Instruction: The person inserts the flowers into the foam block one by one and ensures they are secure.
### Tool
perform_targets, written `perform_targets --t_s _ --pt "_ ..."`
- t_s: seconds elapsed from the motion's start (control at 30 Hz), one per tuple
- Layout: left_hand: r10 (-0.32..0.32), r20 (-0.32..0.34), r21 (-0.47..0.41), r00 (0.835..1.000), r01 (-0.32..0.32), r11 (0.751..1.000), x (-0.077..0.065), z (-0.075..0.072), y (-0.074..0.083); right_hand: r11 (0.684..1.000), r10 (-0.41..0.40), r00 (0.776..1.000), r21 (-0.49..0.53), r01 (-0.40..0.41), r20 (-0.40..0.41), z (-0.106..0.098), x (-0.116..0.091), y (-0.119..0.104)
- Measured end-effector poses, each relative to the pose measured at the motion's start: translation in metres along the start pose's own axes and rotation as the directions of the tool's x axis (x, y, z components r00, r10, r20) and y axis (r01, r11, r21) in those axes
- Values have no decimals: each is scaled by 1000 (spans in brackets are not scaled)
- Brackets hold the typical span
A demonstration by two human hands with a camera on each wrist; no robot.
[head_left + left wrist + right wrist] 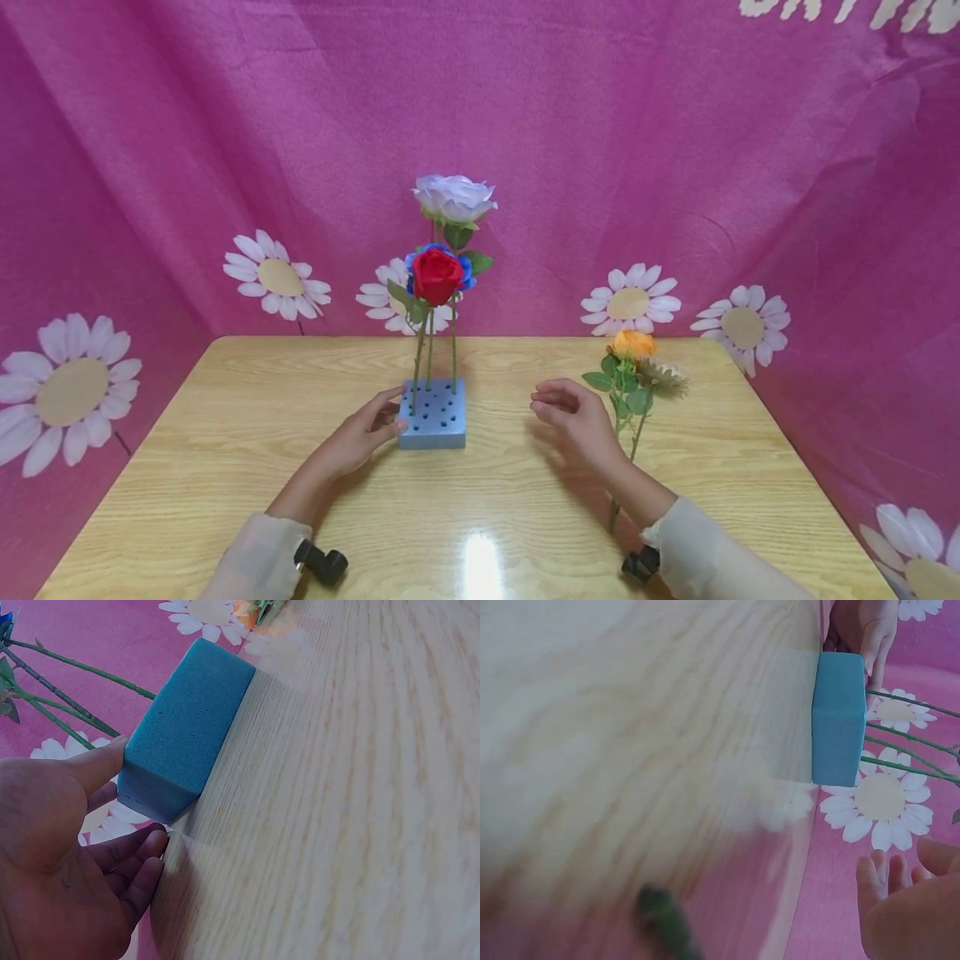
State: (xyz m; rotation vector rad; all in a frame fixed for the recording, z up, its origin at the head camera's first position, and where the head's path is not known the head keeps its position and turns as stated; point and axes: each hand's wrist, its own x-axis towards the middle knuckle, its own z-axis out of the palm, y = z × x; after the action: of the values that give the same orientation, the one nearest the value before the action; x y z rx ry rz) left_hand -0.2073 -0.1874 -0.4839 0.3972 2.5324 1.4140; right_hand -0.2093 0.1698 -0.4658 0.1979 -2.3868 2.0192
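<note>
A: Where is the foam block (pixel 432 436)?
B: Left of centre on the wooden table (pixel 300 400), its top dotted with holes. A red rose (pixel 437 277), a blue flower (pixel 467 271) and a white rose (pixel 454 198) stand in it, the white one highest, the blue one mostly hidden behind the red.
A: And the left hand (pixel 365 433)?
B: At the block's left side, thumb and forefinger well parted, touching its edge. The other fingers bend loosely beside it.
A: What about the right hand (pixel 581 421)?
B: Free, well apart from the block on its right. The fingers curve softly, with a narrow gap to the thumb.
A: Anything near it?
B: An orange rose (pixel 633 343) and a pale, many-petalled flower (pixel 662 377) lie to its right, blooms at the far side, stems running near, partly behind the right forearm.
A: Beyond the table?
B: A magenta cloth (pixel 540 167) printed with white daisies (pixel 628 302).
</note>
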Motion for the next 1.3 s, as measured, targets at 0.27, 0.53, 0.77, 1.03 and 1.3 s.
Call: perform_targets --t_s 0.27,0.53,0.77,1.03,1.3 --pt "-1 -3 -1 1000 1 1000 0 0 -1 1000 9 1000 -24 -9 -14 -14 -8 6" --pt "-6 -1 -6 1000 6 1000 0 0 -2 999 41 999 -9 -41 -24 -28 -16 11" --pt "-4 5 -5 1000 4 1000 0 0 -2 998 51 997 -27 -53 -66 -38 -22 14" --pt "-25 3 -6 1000 25 1000 0 0 -2 995 92 990 -14 -94 -105 -51 -31 17" --pt "-15 2 -5 1000 15 1000 0 0 -3 990 103 984 -81 -116 -143 -69 -38 22"
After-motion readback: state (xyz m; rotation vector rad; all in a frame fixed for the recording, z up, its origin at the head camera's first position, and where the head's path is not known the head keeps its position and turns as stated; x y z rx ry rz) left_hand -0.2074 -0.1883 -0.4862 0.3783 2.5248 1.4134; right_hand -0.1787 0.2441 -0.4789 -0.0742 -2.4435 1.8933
